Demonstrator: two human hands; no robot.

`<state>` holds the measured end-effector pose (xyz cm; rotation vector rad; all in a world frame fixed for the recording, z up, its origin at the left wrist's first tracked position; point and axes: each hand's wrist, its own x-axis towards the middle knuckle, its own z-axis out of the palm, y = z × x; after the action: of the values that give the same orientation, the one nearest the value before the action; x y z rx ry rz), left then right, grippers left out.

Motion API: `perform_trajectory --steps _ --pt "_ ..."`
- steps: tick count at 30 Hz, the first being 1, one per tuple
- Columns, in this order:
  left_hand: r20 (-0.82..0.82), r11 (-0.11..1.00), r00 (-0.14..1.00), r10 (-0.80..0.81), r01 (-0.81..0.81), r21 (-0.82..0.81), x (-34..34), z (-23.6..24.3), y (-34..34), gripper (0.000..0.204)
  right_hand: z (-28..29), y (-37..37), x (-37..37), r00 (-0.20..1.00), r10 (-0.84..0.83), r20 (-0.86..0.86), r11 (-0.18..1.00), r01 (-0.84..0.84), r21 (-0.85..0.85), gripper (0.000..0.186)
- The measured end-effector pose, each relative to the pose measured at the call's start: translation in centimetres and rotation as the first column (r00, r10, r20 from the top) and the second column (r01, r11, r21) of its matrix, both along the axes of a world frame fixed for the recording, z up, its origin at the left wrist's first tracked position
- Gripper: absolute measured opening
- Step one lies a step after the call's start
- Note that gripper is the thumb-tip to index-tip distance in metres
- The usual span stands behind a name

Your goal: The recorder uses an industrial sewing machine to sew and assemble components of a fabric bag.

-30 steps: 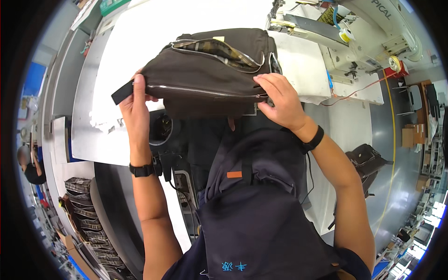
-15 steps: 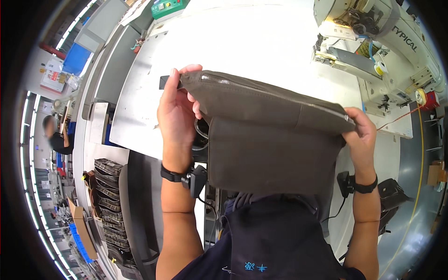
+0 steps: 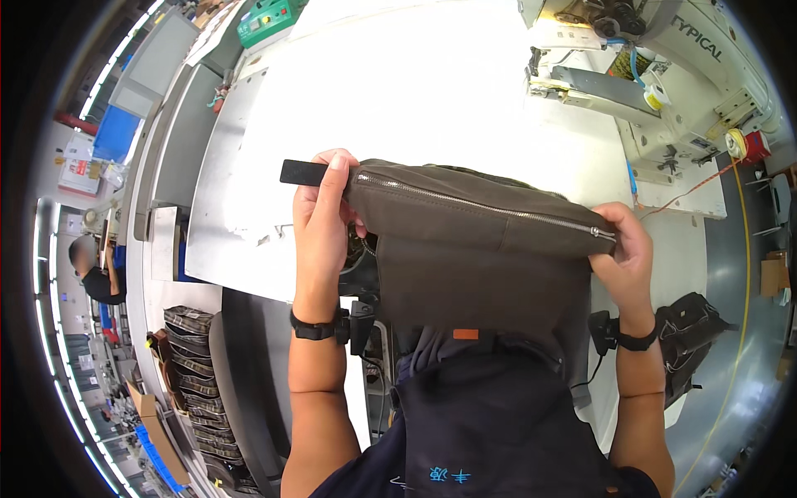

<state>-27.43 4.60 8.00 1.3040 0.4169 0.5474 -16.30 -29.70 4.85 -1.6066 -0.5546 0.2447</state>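
A dark olive-brown fabric bag (image 3: pixel 481 282) hangs between my hands over the near edge of the white table. A silver zipper (image 3: pixel 490 208) runs across its upper part, closed, with the pull near the right end. My left hand (image 3: pixel 320 224) pinches the left upper corner, thumb on top. From that corner a flat black strap (image 3: pixel 302 173) sticks out to the left. At the right upper corner, beside the zipper pull, my right hand (image 3: pixel 628 253) grips the fabric. A small orange tag (image 3: pixel 466 334) shows at the bag's lower edge.
A sewing machine (image 3: pixel 706 91) stands at the far right of the white table (image 3: pixel 398 91). Several folded camouflage-patterned pieces (image 3: pixel 199 390) are stacked at the left. A dark bag (image 3: pixel 691 332) lies at the right. Another person (image 3: pixel 101 274) works far left.
The bag has come slightly down and toward me, its zipper now more level. The black strap sticks out farther at the left corner, and the orange tag has come into sight.
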Motion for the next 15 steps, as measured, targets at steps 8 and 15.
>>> perform_trajectory --steps 8,15 --pt "-0.147 0.994 0.989 -0.026 0.041 0.101 0.3 -1.7 1.2 0.026 0.8 -0.2 -0.3 0.896 -0.025 0.444 0.970 0.129 -0.207 0.036" --pt "-0.216 0.982 0.972 -0.094 0.126 0.139 2.3 -3.2 2.1 0.031 1.9 1.3 -0.3 0.837 -0.063 0.543 0.953 0.212 -0.216 0.037"
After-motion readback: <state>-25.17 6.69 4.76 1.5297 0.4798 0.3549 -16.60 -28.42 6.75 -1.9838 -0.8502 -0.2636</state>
